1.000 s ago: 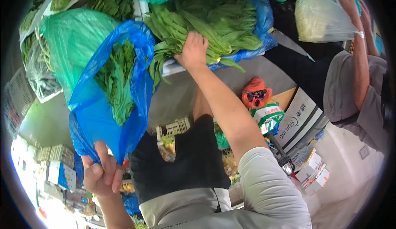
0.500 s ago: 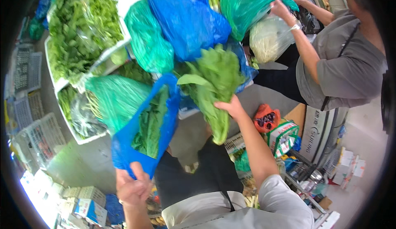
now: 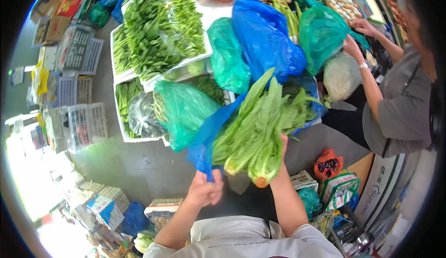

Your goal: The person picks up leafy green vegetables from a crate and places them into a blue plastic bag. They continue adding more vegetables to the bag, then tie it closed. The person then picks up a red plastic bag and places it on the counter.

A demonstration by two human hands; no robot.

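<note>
My L hand [image 3: 205, 190], just below ctr of frame, grips the edge of a blue plastic bag [image 3: 200, 149], while my R hand [image 3: 284, 147], partly hidden, holds leafy greens [image 3: 258, 139] w/ pale cut stems angled to btm, leaves over part of the bag. A tied-looking green bag [image 3: 188, 114] sits nr ctr L, a white foam box [image 3: 207, 49] of greens upper L, a big blue bag [image 3: 265, 35] top ctr. Upper R, another person's hands [image 3: 354, 48] hold a teal bag [image 3: 320, 37]; red bag [image 3: 336, 158] lower R.
</note>
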